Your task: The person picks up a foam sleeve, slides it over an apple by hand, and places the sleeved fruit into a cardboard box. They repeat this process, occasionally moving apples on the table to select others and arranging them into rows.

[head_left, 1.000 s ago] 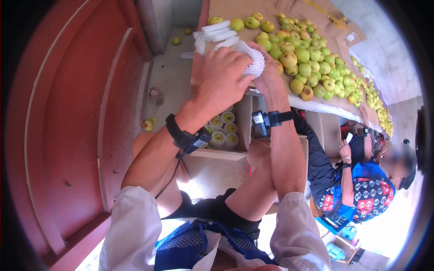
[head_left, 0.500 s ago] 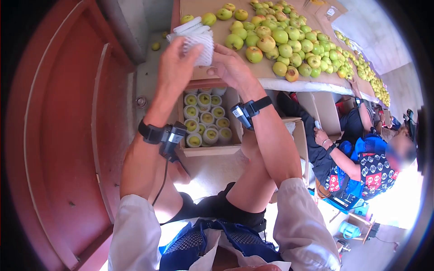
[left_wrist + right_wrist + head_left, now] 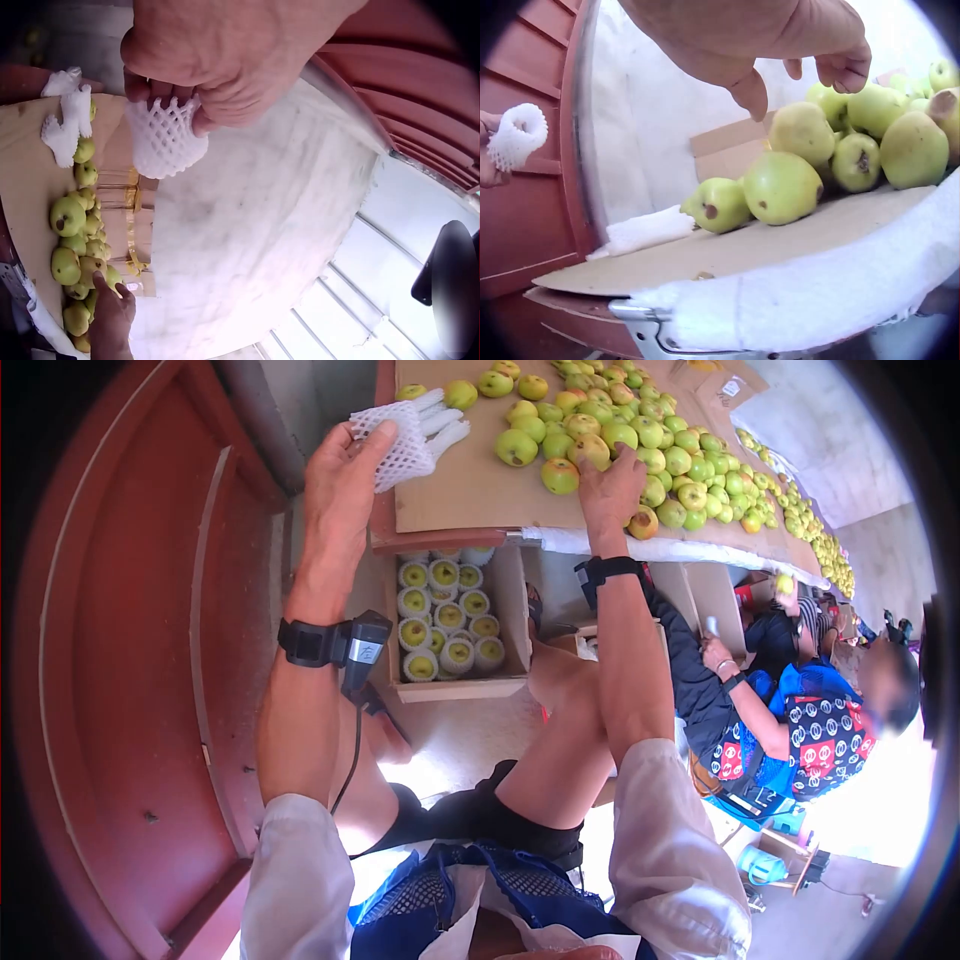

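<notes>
My left hand [image 3: 352, 460] is raised at the left end of the cardboard-covered table [image 3: 460, 490] and pinches a white foam net sleeve [image 3: 398, 445]. In the left wrist view the net sleeve [image 3: 165, 139] hangs open-ended from my left hand's fingertips [image 3: 161, 90]. My right hand [image 3: 610, 478] reaches over the pile of green fruit [image 3: 640, 440] with loosely bent fingers and holds nothing. In the right wrist view my right hand [image 3: 821, 64] hovers just above a green fruit [image 3: 802, 131], with two more in front [image 3: 781, 187].
A few spare foam nets [image 3: 440, 415] lie at the table's left corner. Below the table edge stands an open box [image 3: 500, 685] of net-wrapped fruit [image 3: 445, 625]. Another person [image 3: 800, 730] sits at the right. A red door [image 3: 130, 660] is on my left.
My hands have come apart: the right hand let go of the net and moved right onto the fruit pile. The left hand keeps the net and has shifted left.
</notes>
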Demonstrator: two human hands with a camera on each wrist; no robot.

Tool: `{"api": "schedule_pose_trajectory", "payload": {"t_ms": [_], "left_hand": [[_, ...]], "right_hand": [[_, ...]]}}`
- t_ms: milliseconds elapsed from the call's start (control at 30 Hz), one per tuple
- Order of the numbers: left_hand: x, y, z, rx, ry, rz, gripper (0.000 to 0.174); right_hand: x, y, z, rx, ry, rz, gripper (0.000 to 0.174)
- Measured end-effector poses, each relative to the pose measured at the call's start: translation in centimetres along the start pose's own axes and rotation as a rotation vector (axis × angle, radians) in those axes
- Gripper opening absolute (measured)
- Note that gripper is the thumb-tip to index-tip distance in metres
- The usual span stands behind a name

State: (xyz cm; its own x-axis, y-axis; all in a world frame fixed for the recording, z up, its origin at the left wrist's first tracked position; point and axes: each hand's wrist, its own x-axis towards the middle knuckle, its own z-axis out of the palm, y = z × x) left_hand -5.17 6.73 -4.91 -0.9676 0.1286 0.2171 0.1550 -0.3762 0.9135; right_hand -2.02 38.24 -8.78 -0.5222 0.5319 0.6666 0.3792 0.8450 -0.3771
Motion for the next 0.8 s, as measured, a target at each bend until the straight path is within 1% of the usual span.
{"api": "schedule_pose_trajectory", "payload": {"t_ms": [33,133,233,333,433,533,633,733,800], "left_hand": [[0.0,0.0,0.1,0.005,-0.003,-0.003,0.033],[0.0,0.0,0.5,0.005,-0.014,-0.006,0.033],[0.0,-0.1,1.0,-0.022,-0.032,0.000,0.033],[-0.1,-0.1,1.2,-0.032,-0.039,-0.011,0.033],[-0.2,0.0,1.2,-0.036,-0.044,-0.023,0.034],[0.0,-0.1,1.0,-0.026,-0.047,-0.013,0.035],[-0.1,0.2,0.8,-0.016,-0.041,-0.007,0.036],[-0.2,0.4,0.7,-0.027,-0.027,-0.008,0.035],[-0.1,0.4,0.7,-0.036,-0.013,-0.008,0.035]], "right_hand": [[0.2,0.3,0.3,0.017,-0.078,0.034,0.066],[0.8,0.3,1.0,0.035,-0.121,0.059,0.069],[1.3,0.0,1.1,-0.023,-0.152,0.062,0.072],[1.5,-0.4,1.2,-0.072,-0.205,0.059,0.073],[1.8,0.0,1.7,-0.046,-0.274,0.090,0.072],[1.7,1.0,2.2,0.067,-0.204,0.048,0.071],[2.0,2.3,2.8,0.255,-0.178,-0.008,0.071],[1.6,2.2,1.3,0.476,-0.186,0.012,0.069],[1.0,2.4,0.6,0.542,-0.157,0.047,0.067]]}}
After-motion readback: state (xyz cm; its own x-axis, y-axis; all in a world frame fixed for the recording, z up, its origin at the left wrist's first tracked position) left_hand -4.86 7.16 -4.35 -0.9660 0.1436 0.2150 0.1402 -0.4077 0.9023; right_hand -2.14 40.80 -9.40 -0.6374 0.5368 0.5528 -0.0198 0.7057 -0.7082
